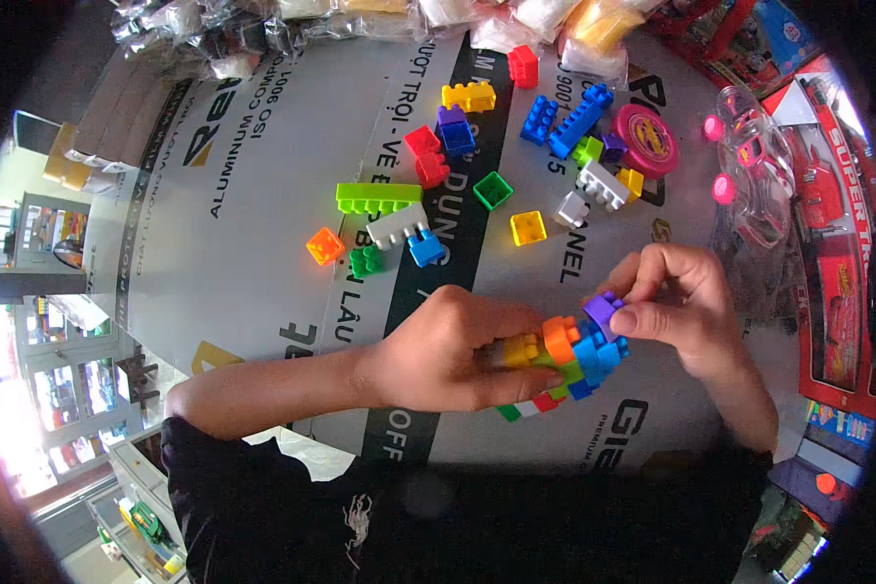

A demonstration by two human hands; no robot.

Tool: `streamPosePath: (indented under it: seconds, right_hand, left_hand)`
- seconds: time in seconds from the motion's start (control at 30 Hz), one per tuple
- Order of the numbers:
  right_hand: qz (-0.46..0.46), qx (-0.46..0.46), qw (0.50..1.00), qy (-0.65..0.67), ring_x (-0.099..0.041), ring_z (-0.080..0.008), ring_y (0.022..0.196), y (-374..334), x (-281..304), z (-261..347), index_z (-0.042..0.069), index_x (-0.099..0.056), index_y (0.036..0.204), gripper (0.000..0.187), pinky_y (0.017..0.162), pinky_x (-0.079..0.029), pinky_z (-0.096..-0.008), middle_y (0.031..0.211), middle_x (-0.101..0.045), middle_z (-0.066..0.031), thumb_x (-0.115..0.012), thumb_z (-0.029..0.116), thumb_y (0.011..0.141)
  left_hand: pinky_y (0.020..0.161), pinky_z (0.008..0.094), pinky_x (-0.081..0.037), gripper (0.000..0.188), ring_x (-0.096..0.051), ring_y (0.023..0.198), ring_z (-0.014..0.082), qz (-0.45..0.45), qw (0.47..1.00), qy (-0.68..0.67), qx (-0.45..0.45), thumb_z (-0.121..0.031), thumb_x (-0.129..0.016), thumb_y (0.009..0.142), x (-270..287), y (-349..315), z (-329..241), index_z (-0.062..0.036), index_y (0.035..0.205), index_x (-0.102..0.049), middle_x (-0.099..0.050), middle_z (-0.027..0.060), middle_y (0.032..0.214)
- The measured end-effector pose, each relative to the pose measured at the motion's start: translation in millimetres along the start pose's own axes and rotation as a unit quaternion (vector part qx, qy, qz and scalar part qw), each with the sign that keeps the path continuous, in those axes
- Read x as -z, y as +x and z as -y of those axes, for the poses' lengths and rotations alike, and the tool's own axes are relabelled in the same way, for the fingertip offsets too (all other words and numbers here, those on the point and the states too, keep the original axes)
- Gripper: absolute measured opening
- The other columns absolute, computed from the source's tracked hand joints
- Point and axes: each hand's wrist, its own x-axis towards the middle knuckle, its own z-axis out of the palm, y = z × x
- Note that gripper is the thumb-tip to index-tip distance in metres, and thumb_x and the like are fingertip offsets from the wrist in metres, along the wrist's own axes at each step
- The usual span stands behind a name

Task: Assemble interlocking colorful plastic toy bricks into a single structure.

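My left hand (457, 350) is closed around a cluster of joined toy building blocks (569, 367) in yellow, orange, green, blue, red and white. At the cluster's upper right end, my right hand (676, 302) pinches a purple block (603, 311) between thumb and fingers. The purple block touches the blue and orange ones; whether it is fully seated I cannot tell. Beyond my hands lie loose blocks, among them a long lime block (380, 198), a white block (397, 226), a blue block (425, 248) and a yellow block (529, 229).
A round pink lid (644, 140) lies by the blue blocks at the right. Beside it rests a clear plastic container (754, 165) with pink parts. Bagged goods (594, 39) line the far edge, and a red toy box (837, 263) stands along the right side.
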Motion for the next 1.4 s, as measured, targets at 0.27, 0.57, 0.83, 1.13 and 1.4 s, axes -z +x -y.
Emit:
streamPosePath:
  seconds: [0.27, 0.57, 0.83, 1.13, 1.4]
  right_hand:
    - [0.108, 0.032, 0.974, -0.194, -0.06, -0.0087, 0.078, 7, 10, 8, -0.001, -0.065, 0.094, 0.027, 0.071, -0.047, -0.024, 0.084, -0.066, -0.0069, -0.074, 0.01, 0.071]
    - [0.099, 0.073, 0.967, -0.221, -0.062, -0.0114, 0.078, 6, 9, 3, -0.002, -0.067, 0.086, 0.026, 0.071, -0.046, -0.0242, 0.08, -0.066, -0.0076, -0.077, 0.013, 0.068]
    - [0.103, 0.06, 0.969, -0.214, -0.061, -0.0104, 0.078, 6, 8, -2, -0.001, -0.067, 0.088, 0.027, 0.072, -0.046, -0.0244, 0.08, -0.067, -0.0066, -0.077, 0.014, 0.067]
    - [0.151, 0.125, 0.971, -0.133, -0.059, -0.011, 0.075, 20, 21, -19, 0.0, -0.068, 0.09, 0.032, 0.068, -0.046, -0.0233, 0.08, -0.065, -0.0072, -0.074, 0.025, 0.072]
    - [0.019, 0.067, 0.989, -0.13, -0.057, -0.0093, 0.066, 12, 14, -22, 0.0, -0.067, 0.09, 0.029, 0.056, -0.044, -0.0208, 0.078, -0.063, -0.0037, -0.062, 0.028, 0.084]
  left_hand:
    - [0.047, 0.0332, -0.044, 0.024, -0.058, 0.052, 0.0246, 0.012, 0.999, 0.034, -0.036, -0.022, -0.067, 0.078, -4, -3, 6, -0.0004, 0.085, -0.06, -0.056, 0.0107, 0.061]
    - [0.051, 0.0374, -0.045, 0.029, -0.058, 0.056, 0.0297, -0.011, 0.995, 0.082, -0.054, -0.028, -0.066, 0.079, -10, -4, 5, -0.0021, 0.089, -0.059, -0.056, 0.0112, 0.061]
    - [0.051, 0.0376, -0.045, 0.03, -0.058, 0.056, 0.0291, 0.014, 0.992, 0.117, -0.035, -0.032, -0.065, 0.079, -8, -3, 2, -0.0025, 0.081, -0.059, -0.056, 0.011, 0.062]
    - [0.05, 0.0359, -0.045, 0.029, -0.057, 0.054, 0.0283, -0.013, 0.996, 0.076, -0.052, -0.029, -0.066, 0.079, -12, -2, 7, -0.0018, 0.085, -0.058, -0.056, 0.0116, 0.061]
    - [0.05, 0.0329, -0.046, 0.029, -0.059, 0.053, 0.0241, 0.0, 0.999, 0.051, -0.018, -0.026, -0.066, 0.079, -5, -1, 0, -0.0004, 0.09, -0.058, -0.058, 0.0114, 0.063]
